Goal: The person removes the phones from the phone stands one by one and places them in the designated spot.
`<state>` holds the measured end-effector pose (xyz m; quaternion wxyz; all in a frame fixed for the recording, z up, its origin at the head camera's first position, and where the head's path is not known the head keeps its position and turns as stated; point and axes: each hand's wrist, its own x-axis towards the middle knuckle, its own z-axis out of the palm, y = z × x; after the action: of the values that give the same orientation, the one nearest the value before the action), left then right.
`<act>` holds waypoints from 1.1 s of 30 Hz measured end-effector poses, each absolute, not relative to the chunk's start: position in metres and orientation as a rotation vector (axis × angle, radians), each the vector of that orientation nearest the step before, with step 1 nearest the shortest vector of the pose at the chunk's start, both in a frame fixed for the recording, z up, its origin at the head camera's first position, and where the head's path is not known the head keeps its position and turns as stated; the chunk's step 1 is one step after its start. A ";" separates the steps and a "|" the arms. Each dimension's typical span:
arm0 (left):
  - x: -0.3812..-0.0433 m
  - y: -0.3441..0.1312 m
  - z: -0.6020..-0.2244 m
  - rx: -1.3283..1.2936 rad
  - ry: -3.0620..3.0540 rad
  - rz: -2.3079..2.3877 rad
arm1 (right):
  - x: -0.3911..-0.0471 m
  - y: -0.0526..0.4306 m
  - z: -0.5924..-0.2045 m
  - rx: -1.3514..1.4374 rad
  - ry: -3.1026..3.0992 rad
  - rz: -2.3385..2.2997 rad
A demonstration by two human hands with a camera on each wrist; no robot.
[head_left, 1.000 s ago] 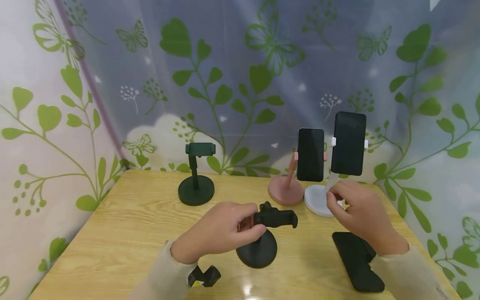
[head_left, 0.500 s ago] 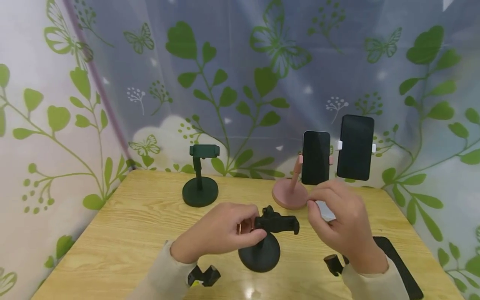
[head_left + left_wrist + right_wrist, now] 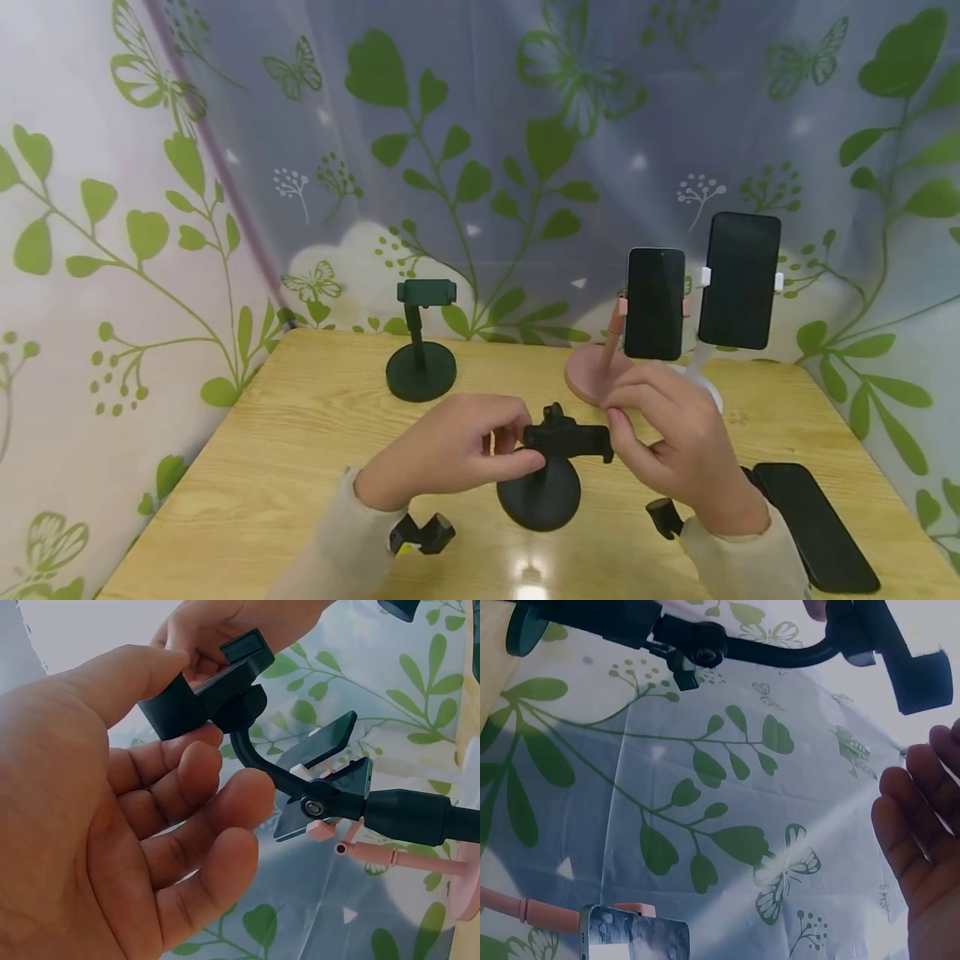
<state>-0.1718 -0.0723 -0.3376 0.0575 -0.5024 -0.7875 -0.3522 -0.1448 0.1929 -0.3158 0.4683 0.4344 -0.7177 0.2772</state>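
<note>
A black phone stand [image 3: 538, 500] stands on the table in front of me, its phone clamp [image 3: 570, 439] held sideways with no phone in it. My left hand [image 3: 472, 442] pinches the clamp's left end between thumb and fingers; the left wrist view shows the thumb [image 3: 150, 671] lying over that end. Beside the clamp's right end is my right hand [image 3: 671, 433], thumb and forefinger close to it. In the right wrist view its loosely bent fingers [image 3: 907, 810] are apart from the clamp [image 3: 922, 682]. Behind stands a dark green phone stand [image 3: 420, 371], its clamp bare.
At the back right, a pink stand [image 3: 588, 375] holds a phone [image 3: 655, 304], and a white stand [image 3: 705, 387] holds a larger phone [image 3: 741, 279]. A black phone [image 3: 817, 525] lies flat at the right of the wooden table [image 3: 300, 417]. A leaf-patterned curtain [image 3: 465, 100] hangs behind.
My right hand has moved left from beside the white stand to the right end of the black stand's clamp. My left hand keeps its pinch. The head view has shifted slightly.
</note>
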 end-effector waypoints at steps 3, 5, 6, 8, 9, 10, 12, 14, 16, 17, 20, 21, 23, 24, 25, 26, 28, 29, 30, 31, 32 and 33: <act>-0.171 -0.074 -0.335 -1.517 -2.403 -1.058 | -0.145 0.194 -0.315 1.077 -1.760 0.681; -0.170 -0.074 -0.335 -1.516 -2.415 -1.060 | -0.144 0.194 -0.316 1.074 -1.761 0.684; -0.170 -0.075 -0.335 -1.517 -2.422 -1.063 | -0.143 0.193 -0.316 1.073 -1.762 0.687; -0.170 -0.075 -0.336 -1.517 -2.436 -1.072 | -0.142 0.193 -0.316 1.074 -1.759 0.690; -0.169 -0.075 -0.336 -1.518 -2.443 -1.080 | -0.141 0.192 -0.316 1.077 -1.750 0.695; -0.169 -0.075 -0.337 -1.523 -2.449 -1.090 | -0.141 0.192 -0.316 1.083 -1.737 0.700; -0.169 -0.074 -0.338 -1.538 -2.452 -1.112 | -0.140 0.191 -0.315 1.101 -1.696 0.724; -0.169 -0.073 -0.339 -1.556 -2.436 -1.122 | -0.138 0.191 -0.314 1.112 -1.654 0.744; -0.169 -0.071 -0.340 -1.572 -2.406 -1.127 | -0.137 0.192 -0.313 1.118 -1.620 0.763; -0.169 -0.070 -0.340 -1.578 -2.387 -1.126 | -0.137 0.192 -0.312 1.114 -1.612 0.767; -0.170 -0.068 -0.341 -1.583 -2.332 -1.126 | -0.136 0.193 -0.310 1.108 -1.602 0.771; -0.171 -0.067 -0.341 -1.584 -2.318 -1.131 | -0.136 0.193 -0.310 1.104 -1.606 0.769; -0.172 -0.066 -0.341 -1.592 -2.298 -1.167 | -0.137 0.194 -0.310 1.097 -1.612 0.762; -0.172 -0.065 -0.341 -1.597 -2.289 -1.195 | -0.137 0.194 -0.310 1.097 -1.613 0.763; -0.172 -0.065 -0.341 -1.604 -2.281 -1.228 | -0.137 0.194 -0.309 1.095 -1.615 0.761; -0.172 -0.064 -0.341 -1.608 -2.274 -1.266 | -0.137 0.194 -0.309 1.094 -1.616 0.760; -0.171 -0.063 -0.343 -1.608 -2.246 -1.359 | -0.137 0.194 -0.309 1.093 -1.615 0.763; -0.170 -0.062 -0.344 -1.603 -2.221 -1.402 | -0.138 0.194 -0.309 1.094 -1.612 0.767; -0.169 -0.060 -0.345 -1.593 -2.194 -1.444 | -0.139 0.194 -0.309 1.098 -1.606 0.773; -0.167 -0.059 -0.347 -1.575 -2.164 -1.480 | -0.139 0.194 -0.308 1.098 -1.604 0.775; -0.166 -0.058 -0.349 -1.551 -2.132 -1.511 | -0.139 0.193 -0.308 1.100 -1.600 0.780; -0.165 -0.057 -0.351 -1.519 -2.103 -1.540 | -0.139 0.193 -0.308 1.102 -1.596 0.785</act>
<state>-0.1647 -0.0565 -0.3510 0.0624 -0.5025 -0.6956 -0.5096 -0.1394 0.1931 -0.3075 0.5008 0.4558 -0.6602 0.3249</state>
